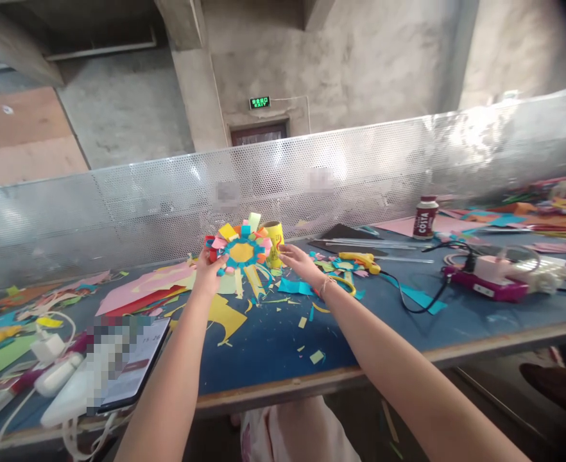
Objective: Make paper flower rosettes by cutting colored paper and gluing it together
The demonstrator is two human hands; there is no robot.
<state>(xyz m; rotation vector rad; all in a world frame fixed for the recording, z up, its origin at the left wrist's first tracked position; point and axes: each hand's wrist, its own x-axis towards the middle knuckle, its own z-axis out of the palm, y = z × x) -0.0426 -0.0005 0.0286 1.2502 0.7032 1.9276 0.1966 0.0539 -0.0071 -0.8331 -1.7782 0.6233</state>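
Note:
My left hand (208, 273) is closed on the left edge of a paper flower (241, 254), raised above the table. The flower has a yellow centre, a blue ring and many coloured paper loops; pale yellow strips hang below it. My right hand (301, 263) is to its right, fingers stretched out and apart, with nothing visible in them. Its fingertips are close to a yellow printed cylinder (274, 244) standing behind the flower; whether they touch it I cannot tell. A yellow glue gun (360, 260) and a yellow ring-shaped handle (343, 283) lie beyond my right wrist.
Coloured paper sheets (143, 289) and scraps cover the blue table (264, 346). A tablet (141, 359) with cables lies at left. On the right are a dark red bottle (425, 218), clear glue sticks (374, 244) and a purple power strip (485, 282). A perforated metal screen (167, 192) runs behind.

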